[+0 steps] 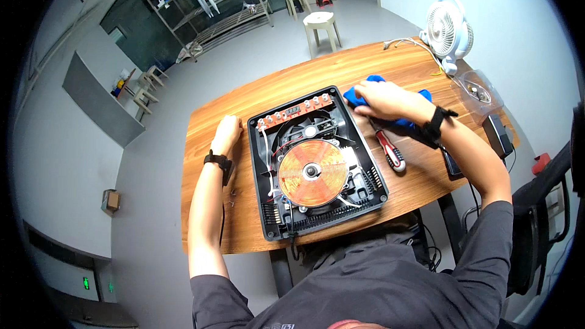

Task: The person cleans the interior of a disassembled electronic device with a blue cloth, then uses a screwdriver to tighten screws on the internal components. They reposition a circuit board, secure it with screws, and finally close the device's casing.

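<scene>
An induction cooker base (259, 164) lies uncovered on the wooden table, its black shell exposing a round copper coil (298, 176), a fan and an orange control board (281, 118). By its far right corner, my right hand (385, 99) grips a bunched blue cloth (373, 78). My left hand (226, 134) is a closed fist on the table at the cooker's left side; whatever it holds, if anything, is hidden. A red and white screwdriver handle (390, 151) lies just right of the cooker, below my right hand.
A white fan (446, 30) stands at the table's far right corner, its cable trailing over the top. Near it lie a clear plastic bag (479, 92) and a dark box (498, 136). A black chair (536, 219) is close on my right. Stools (320, 21) and a metal rack stand farther off.
</scene>
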`<state>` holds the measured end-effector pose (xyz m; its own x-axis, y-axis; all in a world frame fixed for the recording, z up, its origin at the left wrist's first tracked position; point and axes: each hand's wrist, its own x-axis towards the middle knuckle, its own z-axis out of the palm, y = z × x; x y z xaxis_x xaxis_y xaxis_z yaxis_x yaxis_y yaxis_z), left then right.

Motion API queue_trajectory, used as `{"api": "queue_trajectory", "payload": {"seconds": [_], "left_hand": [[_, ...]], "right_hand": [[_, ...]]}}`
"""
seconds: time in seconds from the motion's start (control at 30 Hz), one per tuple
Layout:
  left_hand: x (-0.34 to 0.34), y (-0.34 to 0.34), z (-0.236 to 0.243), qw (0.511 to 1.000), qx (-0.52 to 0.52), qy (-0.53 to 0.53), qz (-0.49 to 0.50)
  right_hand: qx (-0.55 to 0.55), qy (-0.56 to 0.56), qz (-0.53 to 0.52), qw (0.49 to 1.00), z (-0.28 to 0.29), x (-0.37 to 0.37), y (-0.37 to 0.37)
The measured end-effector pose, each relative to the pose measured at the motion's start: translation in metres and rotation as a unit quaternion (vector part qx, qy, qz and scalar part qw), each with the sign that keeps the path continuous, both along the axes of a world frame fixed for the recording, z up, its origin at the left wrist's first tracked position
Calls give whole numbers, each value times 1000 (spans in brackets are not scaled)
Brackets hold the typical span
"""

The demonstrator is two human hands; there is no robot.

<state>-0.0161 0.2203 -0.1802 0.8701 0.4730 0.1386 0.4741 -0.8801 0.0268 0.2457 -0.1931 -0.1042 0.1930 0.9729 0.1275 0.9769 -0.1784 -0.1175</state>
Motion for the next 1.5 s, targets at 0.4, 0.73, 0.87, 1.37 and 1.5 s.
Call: {"api": "queue_trajectory", "payload": {"seconds": [0.4,0.73,0.87,1.37,1.5], "left_hand": [[7,-49,54,991,-62,-107,-48],[22,-120,85,964,-212,-124,-97],[21,-136,86,936,-293,-148,-130],[32,-168,100,841,-465,-199,-191],[30,-168,98,842,-464,-196,-193]], "right_hand": [[-186,42,-122,974,-29,-41,-58],[-209,67,-147,965,-27,-43,-60],[-134,17,-154,979,-19,-33,-67],[40,40,54,997,13,-52,-21],[21,37,55,998,20,-58,-15]]}}
